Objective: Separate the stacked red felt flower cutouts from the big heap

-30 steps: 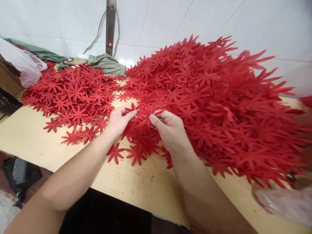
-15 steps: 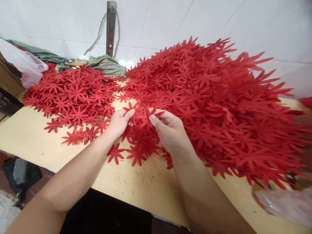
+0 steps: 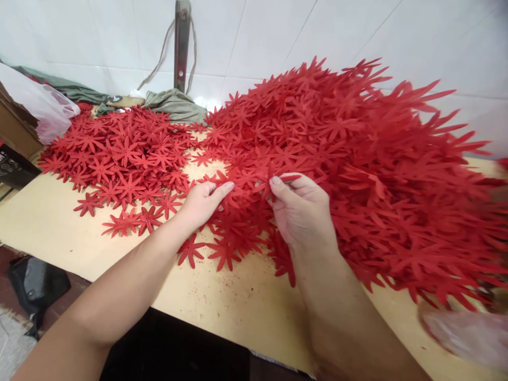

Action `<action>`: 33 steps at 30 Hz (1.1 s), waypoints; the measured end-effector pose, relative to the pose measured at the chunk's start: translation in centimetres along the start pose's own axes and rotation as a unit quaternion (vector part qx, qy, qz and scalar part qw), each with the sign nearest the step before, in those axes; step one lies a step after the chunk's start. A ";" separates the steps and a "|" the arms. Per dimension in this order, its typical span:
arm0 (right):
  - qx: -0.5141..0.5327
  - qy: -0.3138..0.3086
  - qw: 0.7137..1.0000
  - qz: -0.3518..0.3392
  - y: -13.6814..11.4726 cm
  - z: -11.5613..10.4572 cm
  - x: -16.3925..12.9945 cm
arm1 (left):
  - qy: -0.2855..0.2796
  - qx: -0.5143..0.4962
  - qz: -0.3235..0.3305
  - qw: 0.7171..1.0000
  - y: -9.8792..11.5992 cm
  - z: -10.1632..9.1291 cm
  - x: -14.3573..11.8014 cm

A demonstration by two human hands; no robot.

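My right hand (image 3: 301, 206) pinches a red flower-shaped cutout (image 3: 266, 186) between thumb and fingers, its narrow petals poking out past the fingertips. To its left, my left hand (image 3: 204, 203) is closed, thumb pressed on the fingers, at red petals that blend into the cutouts behind. Below both hands lie several loose red cutouts (image 3: 225, 251) on the table. A large heap of the same red cutouts (image 3: 333, 127) rises behind and to the right of my right hand. Beyond my left hand spreads a lower pile (image 3: 119, 151).
The pale table (image 3: 226, 312) carries red specks near its front edge. A white plastic bag (image 3: 43, 103) and grey-green cloth (image 3: 174, 106) are at the back left. Clear plastic (image 3: 468, 333) lies at the right. A metal bracket (image 3: 182, 47) stands against the tiled wall.
My right hand has moved right with its cutout, widening the gap between my hands. My left hand has shifted slightly right.
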State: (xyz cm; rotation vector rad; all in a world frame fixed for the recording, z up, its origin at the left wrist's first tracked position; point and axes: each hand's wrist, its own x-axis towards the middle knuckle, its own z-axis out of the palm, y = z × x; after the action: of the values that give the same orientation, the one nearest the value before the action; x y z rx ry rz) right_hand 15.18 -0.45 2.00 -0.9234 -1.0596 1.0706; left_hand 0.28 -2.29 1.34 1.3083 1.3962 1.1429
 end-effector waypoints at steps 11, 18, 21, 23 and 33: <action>-0.066 -0.089 0.991 0.079 0.3 1.5 -1.6 | -0.046 0.003 0.026 0.999 -0.4 0.4 -0.1; -0.018 0.030 0.999 0.022 0.4 0.1 0.2 | 0.003 0.016 0.066 0.998 -0.5 0.1 0.2; 0.006 0.048 0.999 0.019 0.6 -0.7 0.9 | 0.066 0.044 0.113 0.990 -0.9 -0.2 0.6; -0.021 0.028 0.999 0.024 0.7 -0.8 0.9 | 0.120 0.075 0.146 0.979 -1.0 -0.5 0.8; -0.282 -0.107 0.950 -0.081 -0.5 1.0 -1.1 | -0.002 -0.090 0.112 0.990 0.6 0.2 -0.7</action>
State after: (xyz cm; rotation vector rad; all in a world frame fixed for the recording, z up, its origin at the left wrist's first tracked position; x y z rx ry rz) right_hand 14.21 -1.55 2.43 -1.1601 -1.6442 0.7463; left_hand 0.68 -2.95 1.93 1.3591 1.1331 1.3815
